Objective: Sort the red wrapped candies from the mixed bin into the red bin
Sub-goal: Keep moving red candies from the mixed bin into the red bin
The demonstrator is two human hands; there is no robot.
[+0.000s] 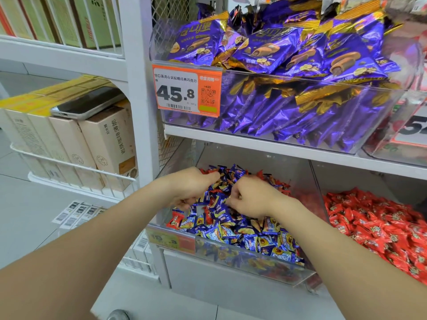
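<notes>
Mixed bin [254, 262], lower shelf: one red wrapped candy [173, 221] lies at its front-left corner among blue ones. Left hand [191, 190] and right hand [251, 197] are over the bin's middle, fingers curled down into the pile; cannot tell what they clamp. Red bin [358, 179] adjoins the mixed bin's right wall, and purple packets [277, 54] fill the shelf above it.

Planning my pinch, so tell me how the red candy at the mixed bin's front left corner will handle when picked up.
The red candy is small, so probably light. Its glossy wrapper looks slippery; the crimped ends likely flex, so pinch the body. Lying loose atop the heap in the mixed bin, it should lift freely, perhaps nudging neighbours.
</notes>
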